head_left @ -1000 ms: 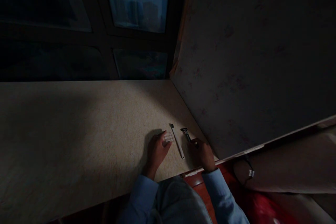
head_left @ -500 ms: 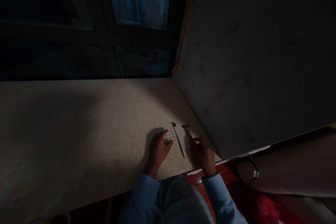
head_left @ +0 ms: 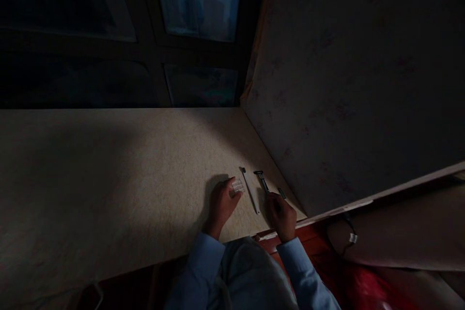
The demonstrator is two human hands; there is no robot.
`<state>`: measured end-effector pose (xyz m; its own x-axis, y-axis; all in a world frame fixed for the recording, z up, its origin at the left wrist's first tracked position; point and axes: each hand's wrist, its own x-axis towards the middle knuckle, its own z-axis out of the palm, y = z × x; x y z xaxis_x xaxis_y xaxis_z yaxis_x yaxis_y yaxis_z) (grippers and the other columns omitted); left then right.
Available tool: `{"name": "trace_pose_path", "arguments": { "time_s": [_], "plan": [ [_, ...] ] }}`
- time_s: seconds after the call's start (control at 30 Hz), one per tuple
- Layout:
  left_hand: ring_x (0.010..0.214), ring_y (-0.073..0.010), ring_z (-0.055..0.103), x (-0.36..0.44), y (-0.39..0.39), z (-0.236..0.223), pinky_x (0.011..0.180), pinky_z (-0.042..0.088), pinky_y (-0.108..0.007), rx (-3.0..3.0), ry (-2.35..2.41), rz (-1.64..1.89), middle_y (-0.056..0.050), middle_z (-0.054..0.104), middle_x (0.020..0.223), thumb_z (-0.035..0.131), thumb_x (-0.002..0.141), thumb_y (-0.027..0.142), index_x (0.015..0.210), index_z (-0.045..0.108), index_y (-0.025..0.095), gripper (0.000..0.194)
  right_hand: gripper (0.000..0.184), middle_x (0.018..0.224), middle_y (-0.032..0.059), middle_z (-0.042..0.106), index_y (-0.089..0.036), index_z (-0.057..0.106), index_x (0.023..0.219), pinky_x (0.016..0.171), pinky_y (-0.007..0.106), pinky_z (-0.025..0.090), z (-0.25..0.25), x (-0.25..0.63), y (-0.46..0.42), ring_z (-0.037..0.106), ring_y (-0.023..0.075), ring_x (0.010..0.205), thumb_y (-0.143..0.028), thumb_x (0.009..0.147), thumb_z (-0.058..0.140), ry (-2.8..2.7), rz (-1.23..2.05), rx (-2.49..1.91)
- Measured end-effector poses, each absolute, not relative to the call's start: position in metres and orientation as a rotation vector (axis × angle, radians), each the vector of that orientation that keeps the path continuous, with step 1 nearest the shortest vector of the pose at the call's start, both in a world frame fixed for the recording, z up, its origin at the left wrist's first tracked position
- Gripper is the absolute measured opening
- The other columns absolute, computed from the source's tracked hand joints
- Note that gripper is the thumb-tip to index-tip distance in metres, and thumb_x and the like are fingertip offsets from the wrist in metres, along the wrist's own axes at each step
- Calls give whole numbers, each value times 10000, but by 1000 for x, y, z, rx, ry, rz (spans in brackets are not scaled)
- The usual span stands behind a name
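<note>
My left hand (head_left: 222,202) rests on the pale speckled countertop (head_left: 109,174) with its fingers curled around a small clear plastic piece (head_left: 237,186). Just to its right a white toothbrush (head_left: 250,190) lies flat, head pointing away from me. Beyond that lies a dark razor (head_left: 260,179). My right hand (head_left: 281,213) is closed over the razor's handle end, and a small dark tip (head_left: 282,193) sticks out above its fingers. Both arms wear light blue sleeves.
A dim papered wall (head_left: 345,87) rises along the counter's right side. Dark window panes (head_left: 198,0) stand behind the counter. Red-brown wood (head_left: 290,247) and a red object (head_left: 366,286) lie below the counter's front edge, with a dark cord (head_left: 345,232) nearby.
My right hand has closed more tightly over the razor handle and a dark tip now shows above the fingers. My left hand has stayed on the clear piece. The view shifted slightly.
</note>
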<state>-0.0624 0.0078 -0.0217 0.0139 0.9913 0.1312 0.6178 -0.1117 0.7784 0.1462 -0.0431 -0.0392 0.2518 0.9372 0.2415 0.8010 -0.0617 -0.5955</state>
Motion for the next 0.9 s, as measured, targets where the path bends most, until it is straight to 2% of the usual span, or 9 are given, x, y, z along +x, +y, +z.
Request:
{"name": "trace_pose_path", "arguments": {
  "time_s": [0.13, 0.5, 0.73, 0.9],
  "plan": [
    [950, -193, 646, -63, 8, -22, 881, 522, -341, 1785, 1629, 954, -72, 699, 1050, 724, 787, 244, 1256, 632, 213, 479, 495, 924, 115, 753, -150, 714, 1052, 649, 264, 438, -38, 146, -43, 701, 216, 767, -498, 905, 395, -1578, 228, -1914],
    [940, -197, 658, -63, 7, -25, 876, 536, -352, 1813, 1591, 1025, -67, 710, 1031, 742, 773, 243, 1238, 638, 212, 478, 429, 995, 154, 738, -104, 702, 1049, 737, 271, 479, -42, 152, -49, 705, 222, 850, -383, 920, 403, -1856, 126, -1785],
    [953, -206, 651, -63, 6, -21, 886, 534, -359, 1818, 1616, 994, -75, 699, 1024, 742, 776, 242, 1248, 635, 208, 486, 442, 668, 97, 688, -89, 646, 1138, 568, 250, 421, -44, 164, -51, 653, 198, 590, -386, 945, 382, -2051, 103, -1797],
    [951, -212, 653, -62, 4, -24, 897, 540, -378, 1847, 1625, 1016, -80, 699, 1047, 761, 761, 255, 1239, 638, 201, 497, 405, 642, 78, 692, -98, 599, 1153, 498, 243, 406, -43, 173, -48, 652, 193, 528, -385, 963, 386, -2182, 55, -1612]
  ]
}}
